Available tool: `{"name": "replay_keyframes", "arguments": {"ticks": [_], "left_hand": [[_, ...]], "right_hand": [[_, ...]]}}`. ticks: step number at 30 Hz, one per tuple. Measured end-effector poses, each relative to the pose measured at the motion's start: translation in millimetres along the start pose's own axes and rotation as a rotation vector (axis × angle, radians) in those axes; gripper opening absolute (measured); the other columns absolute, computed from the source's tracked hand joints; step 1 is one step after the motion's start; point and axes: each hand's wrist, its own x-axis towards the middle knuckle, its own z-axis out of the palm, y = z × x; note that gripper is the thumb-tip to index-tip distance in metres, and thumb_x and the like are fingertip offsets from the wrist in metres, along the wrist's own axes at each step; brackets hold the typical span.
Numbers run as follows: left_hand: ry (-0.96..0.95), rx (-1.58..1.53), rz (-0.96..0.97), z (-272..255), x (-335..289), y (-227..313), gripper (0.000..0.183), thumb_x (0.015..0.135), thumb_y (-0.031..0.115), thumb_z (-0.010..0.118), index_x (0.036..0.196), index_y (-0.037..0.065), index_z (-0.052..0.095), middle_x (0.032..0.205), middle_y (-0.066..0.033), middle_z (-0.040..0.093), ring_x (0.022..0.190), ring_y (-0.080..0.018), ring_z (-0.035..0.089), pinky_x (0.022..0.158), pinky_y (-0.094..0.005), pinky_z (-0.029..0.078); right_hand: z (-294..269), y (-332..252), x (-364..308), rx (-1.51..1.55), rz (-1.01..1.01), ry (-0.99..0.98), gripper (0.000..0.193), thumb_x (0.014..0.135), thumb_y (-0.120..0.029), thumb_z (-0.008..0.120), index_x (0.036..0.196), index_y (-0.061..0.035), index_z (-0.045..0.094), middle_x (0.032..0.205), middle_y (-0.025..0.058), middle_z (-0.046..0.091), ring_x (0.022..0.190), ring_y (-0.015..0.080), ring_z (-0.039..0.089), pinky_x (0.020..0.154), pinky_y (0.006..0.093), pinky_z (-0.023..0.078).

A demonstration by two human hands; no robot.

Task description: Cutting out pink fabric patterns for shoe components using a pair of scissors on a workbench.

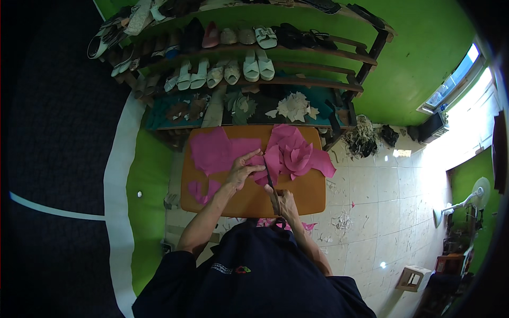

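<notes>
— Worktop, condition and load?
— Orange-brown, rounded corners, centre of the frame. Pink pieces lie over its upper part, some lapping past the right edge; one curved offcut at its left.
— Room?
— Wooden rack across the top of the frame, carrying rows of shoes, with cut scraps on the lowest shelf. Green wall, upper right. Pale tiled floor, right, strewn with shreds. White fan, right edge.
— Scissors, position and heading?
— One pair, dark, over the worktop, just right of the frame's centre. Long axis near upright in the frame, top leaning slightly left; tips toward the upper edge, handles toward the lower.
— Hands?
— Right hand: closed around the handles. Left hand: holding a pink sheet between its fingers, just beside the blades. Blades parted or closed: cannot tell.
</notes>
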Motion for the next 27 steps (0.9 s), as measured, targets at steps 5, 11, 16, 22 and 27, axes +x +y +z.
{"name": "replay_keyframes", "arguments": {"ticks": [5,11,16,22,27], "left_hand": [[0.021,-0.02,-0.001,4,0,2,0.069,0.079,-0.008,0.073,0.142,0.002,0.048,0.127,-0.0039,0.06,0.093,-0.0122,0.067,0.091,-0.0254,0.054],[-0.009,0.079,-0.069,-7,2,-9,0.077,0.078,-0.007,0.074,0.148,0.005,0.042,0.134,-0.0032,0.055,0.093,-0.01,0.064,0.085,-0.0238,0.053],[-0.195,0.099,-0.149,-3,-22,-11,0.08,0.079,-0.008,0.072,0.15,0.009,0.04,0.139,-0.0025,0.053,0.1,-0.0092,0.061,0.082,-0.0226,0.053],[-0.25,0.053,-0.176,-12,-30,-41,0.082,0.081,-0.009,0.067,0.153,0.012,0.034,0.146,-0.0046,0.046,0.113,-0.0132,0.058,0.094,-0.028,0.053],[-0.081,0.014,-0.08,-25,-21,-41,0.087,0.081,-0.011,0.065,0.156,0.01,0.026,0.152,-0.0069,0.039,0.108,-0.0145,0.062,0.094,-0.0293,0.054]], "right_hand": [[-2,3,4,0.122,0.13,-0.081,0.067,0.086,-0.066,0.064,0.06,-0.0055,0.051,0.047,-0.0015,0.04,0.041,0.0111,0.045,0.04,0.031,0.036],[3,9,5,0.236,0.124,-0.042,0.063,0.087,-0.063,0.065,0.061,-0.0064,0.053,0.049,-0.0003,0.045,0.042,0.0118,0.049,0.042,0.0279,0.039],[7,14,8,0.344,0.061,0.104,0.059,0.089,-0.059,0.065,0.069,-0.0032,0.058,0.056,0.0033,0.054,0.049,0.0126,0.057,0.046,0.0262,0.043],[-2,19,11,0.457,0.158,-0.056,0.058,0.088,-0.06,0.065,0.075,-0.0047,0.057,0.059,-0.0018,0.047,0.048,0.0086,0.046,0.044,0.0262,0.035],[5,43,-9,0.348,0.189,-0.187,0.055,0.092,-0.058,0.062,0.079,-0.0039,0.057,0.058,-0.0001,0.047,0.046,0.0109,0.046,0.044,0.0274,0.037]]}}
